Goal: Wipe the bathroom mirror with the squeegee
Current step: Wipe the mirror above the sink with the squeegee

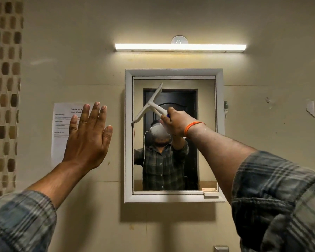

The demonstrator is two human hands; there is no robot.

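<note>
The bathroom mirror [205, 142] hangs on the beige wall in a white frame [128, 135]. My right hand [178, 122] grips the handle of a white squeegee [149, 104]. Its blade is tilted, running from upper right to lower left over the mirror's upper left part, with its lower tip at the frame's inner left edge. My left hand [89, 137] is flat and open, fingers spread, held up at the wall left of the mirror and holding nothing. The mirror reflects a person in a plaid shirt and a dark door.
A printed paper sheet [62, 128] is stuck on the wall behind my left hand. A lit tube light [180, 47] sits above the mirror. Mosaic tiles [4, 88] cover the far left wall. A small white catch [210, 194] sits on the frame's lower right.
</note>
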